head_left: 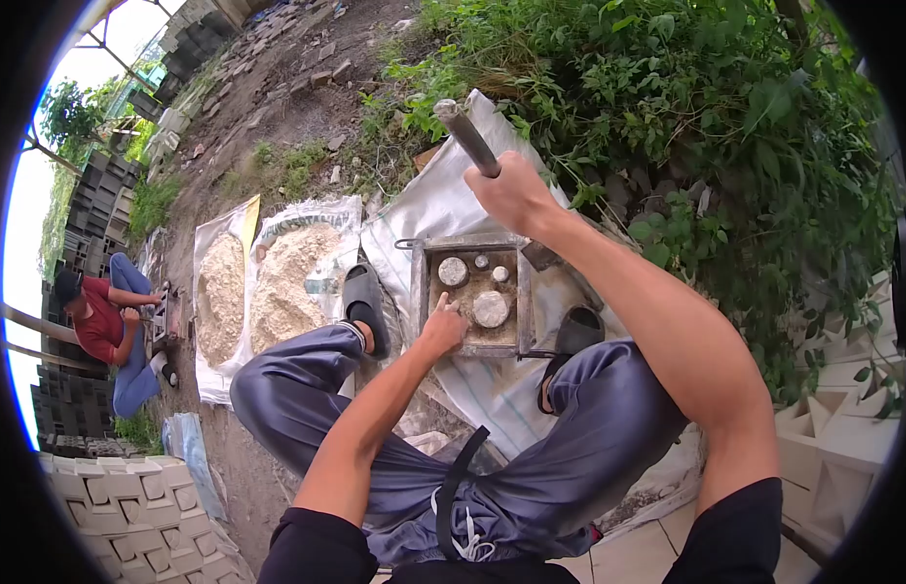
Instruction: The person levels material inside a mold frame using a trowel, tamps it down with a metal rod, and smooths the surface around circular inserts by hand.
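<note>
My right hand (516, 195) is closed around a grey, rounded rod (469, 141), raised above the far right of a metal frame mould (419, 292). Beside the mould's right wall is a dark flat block (541, 256); my arm hides whether it joins the rod. My left hand (445, 326) rests at the mould's near left inner corner, index finger stretched out over the pale powdery fill. Nothing shows in its fingers. Inside the mould stand a large round disc (491, 309), a medium disc (453, 272) and two small round pieces (499, 274), dusted with powder.
Two sacks with heaps of pale sandy powder (295, 277) lie to the left. White sacking (404, 219) spreads under the mould, between my sandalled feet. A seated co-worker (107, 316) is further left. Patterned blocks (131, 506) are stacked at lower left; plants (657, 107) grow on the right.
</note>
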`<state>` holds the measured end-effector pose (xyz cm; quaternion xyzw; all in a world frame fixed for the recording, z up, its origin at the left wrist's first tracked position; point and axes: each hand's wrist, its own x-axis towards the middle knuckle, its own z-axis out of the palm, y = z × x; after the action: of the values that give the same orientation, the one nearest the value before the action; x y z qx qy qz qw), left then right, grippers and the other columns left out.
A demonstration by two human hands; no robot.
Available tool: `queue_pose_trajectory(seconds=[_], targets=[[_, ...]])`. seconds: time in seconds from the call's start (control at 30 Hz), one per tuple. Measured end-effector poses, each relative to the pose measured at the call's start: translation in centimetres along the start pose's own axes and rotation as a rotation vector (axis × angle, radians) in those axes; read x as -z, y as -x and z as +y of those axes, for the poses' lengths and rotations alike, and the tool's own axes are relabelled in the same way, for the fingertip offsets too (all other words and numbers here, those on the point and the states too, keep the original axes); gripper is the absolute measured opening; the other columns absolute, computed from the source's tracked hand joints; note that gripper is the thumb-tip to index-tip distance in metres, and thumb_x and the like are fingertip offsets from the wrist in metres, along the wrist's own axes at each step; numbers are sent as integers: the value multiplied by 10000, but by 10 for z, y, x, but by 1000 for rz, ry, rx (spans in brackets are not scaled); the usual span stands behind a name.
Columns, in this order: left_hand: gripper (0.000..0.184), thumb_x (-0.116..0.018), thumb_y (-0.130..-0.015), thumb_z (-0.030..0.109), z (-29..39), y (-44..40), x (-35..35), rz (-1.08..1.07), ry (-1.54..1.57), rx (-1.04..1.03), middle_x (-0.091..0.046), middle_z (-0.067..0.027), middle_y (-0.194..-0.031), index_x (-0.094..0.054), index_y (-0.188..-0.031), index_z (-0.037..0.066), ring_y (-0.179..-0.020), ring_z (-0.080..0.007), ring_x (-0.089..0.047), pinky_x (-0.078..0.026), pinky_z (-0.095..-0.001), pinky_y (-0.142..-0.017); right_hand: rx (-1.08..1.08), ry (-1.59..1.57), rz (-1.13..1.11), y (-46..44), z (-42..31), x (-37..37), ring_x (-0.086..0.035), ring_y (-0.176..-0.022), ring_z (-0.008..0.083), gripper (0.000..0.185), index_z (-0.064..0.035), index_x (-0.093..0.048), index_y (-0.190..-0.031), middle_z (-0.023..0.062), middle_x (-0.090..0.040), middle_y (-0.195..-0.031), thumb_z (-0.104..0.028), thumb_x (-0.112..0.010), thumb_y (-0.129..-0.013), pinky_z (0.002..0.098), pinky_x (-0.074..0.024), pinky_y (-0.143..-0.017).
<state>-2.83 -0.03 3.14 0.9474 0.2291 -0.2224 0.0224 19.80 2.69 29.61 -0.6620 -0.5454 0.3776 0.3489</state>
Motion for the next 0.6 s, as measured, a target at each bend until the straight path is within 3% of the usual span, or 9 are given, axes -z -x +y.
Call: queue_pose_trajectory(seconds=[0.07,0.2,0.27,0.5,0.57,0.6], targets=[[238,-487,-835,208,15,6,10,86,221,78,-644,-135,-994,-648,-947,72,-1006,-268,-595,-318,-474,-1039,-4,6,6,0,-2,1,-642,-668,327,428,109,-608,-776,244,-618,-693,-311,-533,-807,409,-475,-647],[289,-447,-907,258,71,17,35,31,405,20,-637,-184,-1015,-615,-1030,58,-1056,-307,-569,-359,-409,-1013,-4,22,34,-3,-1,-4,-640,-673,322,412,103,-611,-793,237,-618,-702,-303,-537,-803,407,-474,-668],[359,-374,-954,288,86,18,21,166,763,12,-615,-203,-1059,-568,-1114,31,-1047,-336,-562,-396,-403,-963,-3,27,3,-4,-3,-5,-641,-681,322,412,105,-611,-797,240,-618,-704,-300,-534,-806,407,-473,-675],[399,-326,-967,316,30,31,-11,-104,700,59,-591,-175,-1144,-537,-1179,52,-1065,-341,-548,-421,-425,-938,11,48,-5,1,-5,-10,-641,-688,322,417,113,-607,-786,247,-615,-702,-292,-518,-820,417,-469,-679],[239,-458,-879,244,9,42,-39,83,629,21,-630,-178,-924,-564,-965,47,-912,-368,-598,-464,-464,-828,15,56,-9,-2,-2,-11,-641,-689,325,422,116,-606,-788,254,-614,-705,-297,-521,-819,417,-469,-681],[239,-458,-879,244,4,53,-36,78,634,23,-630,-178,-924,-564,-965,47,-912,-368,-598,-464,-464,-828,13,64,-14,-3,0,-12,-641,-691,328,428,119,-604,-790,261,-613,-707,-301,-525,-819,416,-469,-684]])
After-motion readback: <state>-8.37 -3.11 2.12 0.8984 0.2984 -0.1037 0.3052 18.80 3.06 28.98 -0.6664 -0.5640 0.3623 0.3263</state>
